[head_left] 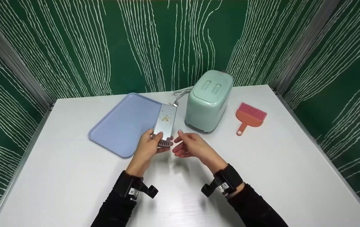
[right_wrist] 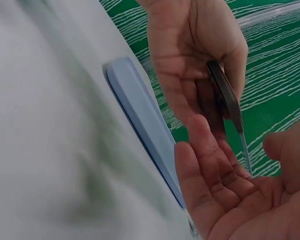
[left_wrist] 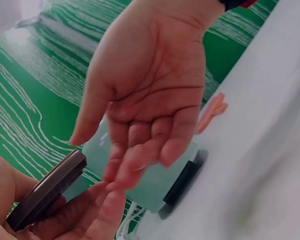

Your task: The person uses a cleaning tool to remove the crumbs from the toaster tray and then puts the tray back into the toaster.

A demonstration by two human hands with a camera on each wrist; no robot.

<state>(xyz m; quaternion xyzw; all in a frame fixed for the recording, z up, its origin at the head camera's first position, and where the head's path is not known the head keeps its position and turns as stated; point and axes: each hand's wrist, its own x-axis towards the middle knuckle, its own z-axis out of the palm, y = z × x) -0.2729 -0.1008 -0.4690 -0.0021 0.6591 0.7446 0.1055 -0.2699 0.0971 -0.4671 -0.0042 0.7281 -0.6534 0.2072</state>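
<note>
My left hand [head_left: 148, 144] grips a flat tool with a thin silvery sheet [head_left: 165, 121] and a dark slotted end [head_left: 164, 143]. Its thumb lies on top of the tool and the fingers come from below. Golden specks or markings, I cannot tell which, dot the sheet's middle. Edge-on in the right wrist view, the dark part [right_wrist: 225, 95] is thicker than the sheet. My right hand [head_left: 195, 145] holds nothing and hovers just right of the slotted end, palm turned inward with its fingers loosely bent. In the left wrist view the right hand [left_wrist: 150, 85] shows its bare palm.
A pale blue tray [head_left: 120, 126] lies on the left, partly beneath the tool in the head view. Behind the right hand stands a mint-green toaster [head_left: 206, 101] with a white cord [head_left: 183, 91]. Farther right lies an orange brush [head_left: 250, 118] with pink bristles on the white table [head_left: 287, 176].
</note>
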